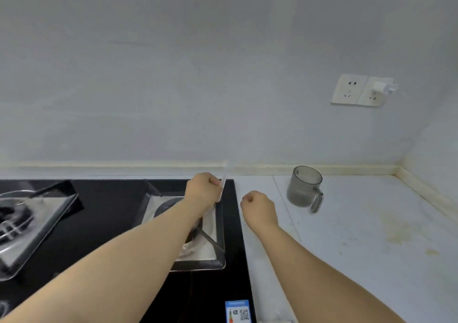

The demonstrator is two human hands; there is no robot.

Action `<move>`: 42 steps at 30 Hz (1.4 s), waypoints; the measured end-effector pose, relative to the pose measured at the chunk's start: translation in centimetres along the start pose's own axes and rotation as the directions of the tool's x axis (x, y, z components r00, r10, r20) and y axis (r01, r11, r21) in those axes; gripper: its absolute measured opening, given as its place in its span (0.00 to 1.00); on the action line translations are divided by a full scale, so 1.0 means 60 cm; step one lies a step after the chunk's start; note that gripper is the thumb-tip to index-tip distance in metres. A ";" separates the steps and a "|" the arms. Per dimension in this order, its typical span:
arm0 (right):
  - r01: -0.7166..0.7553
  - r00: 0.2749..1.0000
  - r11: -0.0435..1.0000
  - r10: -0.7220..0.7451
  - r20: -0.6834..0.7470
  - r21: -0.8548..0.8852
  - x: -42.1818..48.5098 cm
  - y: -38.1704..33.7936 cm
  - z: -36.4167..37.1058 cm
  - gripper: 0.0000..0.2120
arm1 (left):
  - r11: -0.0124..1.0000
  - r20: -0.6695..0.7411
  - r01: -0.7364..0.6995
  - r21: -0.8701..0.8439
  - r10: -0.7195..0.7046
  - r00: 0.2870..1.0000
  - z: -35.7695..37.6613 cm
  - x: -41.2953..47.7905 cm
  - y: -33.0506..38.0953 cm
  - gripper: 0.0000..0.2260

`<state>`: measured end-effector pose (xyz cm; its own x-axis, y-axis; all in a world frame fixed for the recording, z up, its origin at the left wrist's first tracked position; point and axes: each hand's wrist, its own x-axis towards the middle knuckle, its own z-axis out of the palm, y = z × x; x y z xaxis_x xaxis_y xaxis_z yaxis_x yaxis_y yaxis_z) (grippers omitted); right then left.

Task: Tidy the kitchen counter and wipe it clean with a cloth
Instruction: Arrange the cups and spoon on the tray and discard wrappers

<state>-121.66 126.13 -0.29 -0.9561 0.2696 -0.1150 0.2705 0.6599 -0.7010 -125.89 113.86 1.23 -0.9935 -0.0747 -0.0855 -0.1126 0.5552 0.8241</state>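
My left hand (202, 188) is closed around a thin white stick-like utensil (223, 181) that points up toward the wall, above the right burner of the black gas hob (116, 198). Just to the right of the hob's edge, my right hand (257, 207) hovers over the white counter (359, 223) as a closed fist with nothing visible in it. A grey translucent measuring cup (304, 186) with a handle stands upright on the counter, to the right of my right hand. No cloth is in view.
The hob has two burners with metal drip trays, the left one (29, 226) and the right one (205, 245). Yellowish stains (401, 233) mark the counter at the right. A double wall socket (359, 90) with a plug sits above. The wall corner closes the counter at the far right.
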 end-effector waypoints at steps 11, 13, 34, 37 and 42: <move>0.323 0.923 0.946 -0.311 0.227 -0.018 -0.205 -0.286 0.268 0.11 | 0.987 -0.337 0.135 -0.086 -0.156 0.929 -0.411 -0.144 -0.235 0.11; 0.366 0.885 0.931 -0.351 0.306 0.010 -0.267 -0.349 0.346 0.11 | 0.981 -0.412 0.164 -0.107 -0.194 0.890 -0.500 -0.187 -0.304 0.11; 0.586 0.497 0.790 -0.525 0.691 0.178 -0.627 -0.686 0.839 0.11 | 0.762 -0.633 0.256 -0.596 -0.641 0.434 -0.959 -0.500 -0.747 0.10; 0.596 0.474 0.780 -0.532 0.702 0.189 -0.620 -0.728 0.896 0.12 | 0.764 -0.657 0.254 -0.593 -0.641 0.397 -1.011 -0.475 -0.776 0.08; 0.555 0.514 0.810 -0.514 0.687 0.191 -0.546 -0.811 0.978 0.10 | 0.760 -0.650 0.282 -0.585 -0.648 0.397 -1.101 -0.376 -0.837 0.07</move>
<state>-110.14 44.04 -3.71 -0.7079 -0.6824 -0.1821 -0.3332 0.5501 -0.7658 -96.87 32.94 -1.23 -0.3118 -0.9280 -0.2039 -0.3578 -0.0841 0.9300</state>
